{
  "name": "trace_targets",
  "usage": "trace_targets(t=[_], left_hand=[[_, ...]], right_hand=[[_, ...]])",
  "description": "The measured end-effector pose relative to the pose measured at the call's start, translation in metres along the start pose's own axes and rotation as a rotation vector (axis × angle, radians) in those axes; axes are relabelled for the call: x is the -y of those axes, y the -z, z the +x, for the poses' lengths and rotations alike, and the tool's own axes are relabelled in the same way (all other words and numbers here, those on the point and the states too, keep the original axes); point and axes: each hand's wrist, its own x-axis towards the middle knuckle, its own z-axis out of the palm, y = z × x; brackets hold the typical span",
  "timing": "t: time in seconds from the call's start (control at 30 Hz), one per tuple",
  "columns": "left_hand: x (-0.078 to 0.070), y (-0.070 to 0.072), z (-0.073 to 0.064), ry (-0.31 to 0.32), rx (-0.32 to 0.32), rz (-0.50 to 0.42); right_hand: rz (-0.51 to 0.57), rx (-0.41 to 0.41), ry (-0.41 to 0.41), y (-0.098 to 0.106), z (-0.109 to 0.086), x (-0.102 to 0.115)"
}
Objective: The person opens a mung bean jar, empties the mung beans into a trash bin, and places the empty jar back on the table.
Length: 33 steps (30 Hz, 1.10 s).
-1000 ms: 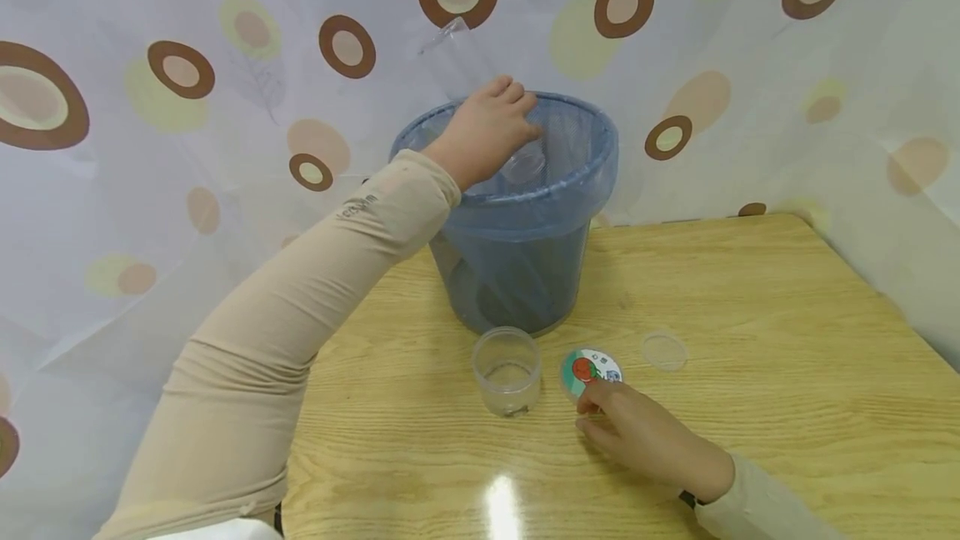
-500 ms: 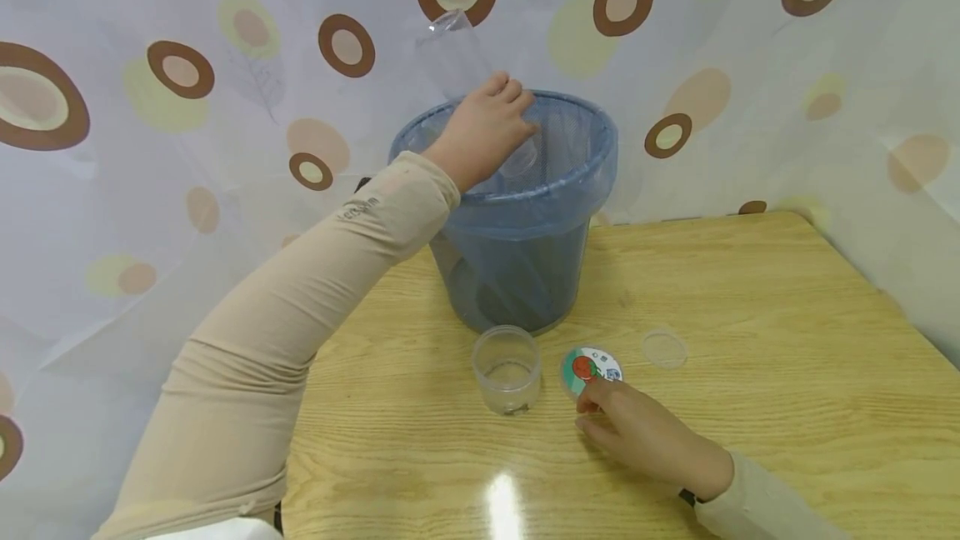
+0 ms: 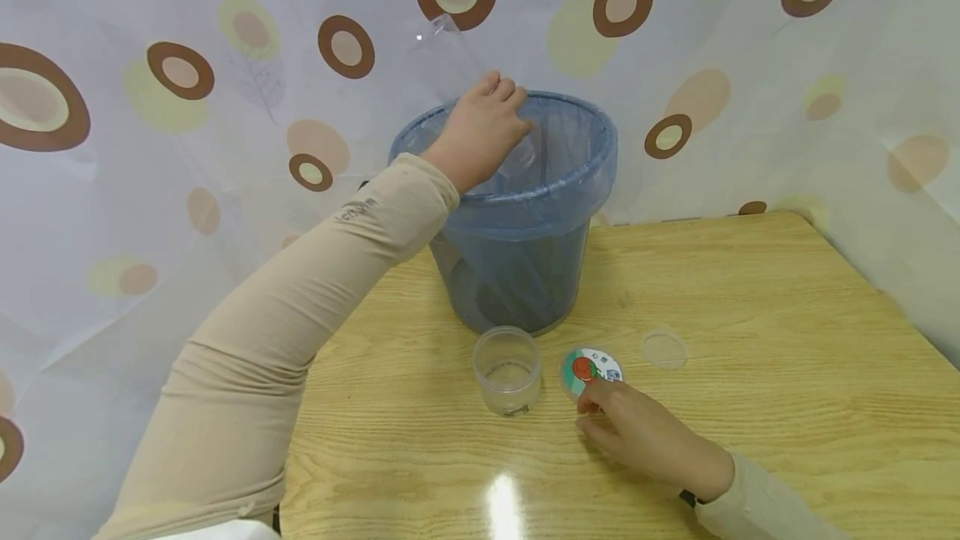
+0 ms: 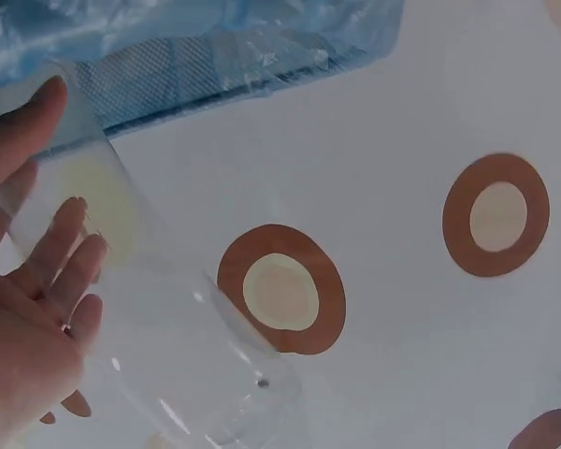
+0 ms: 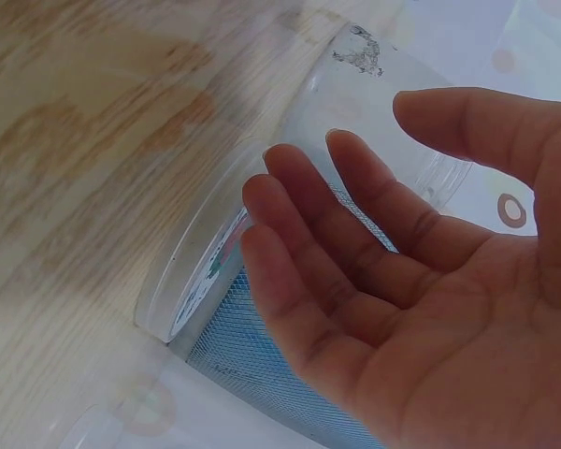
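My left hand (image 3: pixel 483 132) grips a tall clear plastic jar (image 4: pixel 196 346), thumb on one side and fingers on the other. The jar is tilted over the bin (image 3: pixel 525 273), with its mouth end down inside the rim and its base up toward the patterned backdrop. My right hand (image 3: pixel 652 440) lies low over the table with loosely bent fingers and nothing in the palm. Its fingertips are right at the near edge of a round lid (image 3: pixel 588 363) with a red tomato label. Left of that lid stands a short clear jar (image 3: pixel 507 377), upright with no lid on.
A thin clear disc (image 3: pixel 664 350) lies flat to the right of the labelled lid. The bin is mesh, lined with a blue bag folded over its rim, and stands at the back of the wooden table (image 3: pixel 750 298). A patterned sheet (image 3: pixel 720 32) hangs close behind.
My left hand has shifted very slightly left, and the tall jar's raised end has turned a little in its grip. The right hand and the things on the table have stayed put.
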Motion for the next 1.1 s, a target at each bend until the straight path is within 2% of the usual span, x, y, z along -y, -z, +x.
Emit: trace_targets(t=[0.23,0.63,0.73,0.87,1.1], left_hand=[[-0.001,-0.001,0.000,-0.011,0.003,0.048],[0.006,0.001,-0.001,-0.017,-0.038,-0.014],[0.009,0.003,-0.002,-0.008,-0.028,-0.033],[0.014,0.005,-0.008,0.053,-0.015,-0.120],[0.022,0.009,-0.026,0.229,-0.106,-0.283]], right_hand=[[0.019,0.013,-0.028,-0.001,0.000,0.000],[0.011,0.005,-0.025,-0.002,-0.001,-0.001],[0.005,-0.001,-0.019,-0.003,-0.001,-0.002],[0.001,-0.003,-0.013,-0.003,0.000,-0.002],[-0.005,0.002,-0.014,-0.003,0.000,-0.003]])
